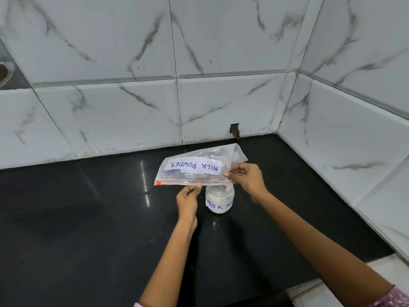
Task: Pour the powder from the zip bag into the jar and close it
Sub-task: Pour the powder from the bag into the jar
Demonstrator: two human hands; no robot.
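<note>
A clear zip bag [194, 168] with an upside-down "MILK POWDER" label hangs over the jar, its red zip edge facing me. My left hand [188, 201] pinches that edge from below near its middle. My right hand [245, 177] pinches the bag's right end. Under the bag stands a small clear jar [219, 201] labelled "MILK PO…", holding white powder, its mouth partly hidden by the bag. No lid is visible.
The jar stands on a black polished counter [88, 218] in a corner of white marble-look tiled walls [132, 107]. A small dark hole [235, 130] sits low in the back wall. The counter's front edge runs at the lower right.
</note>
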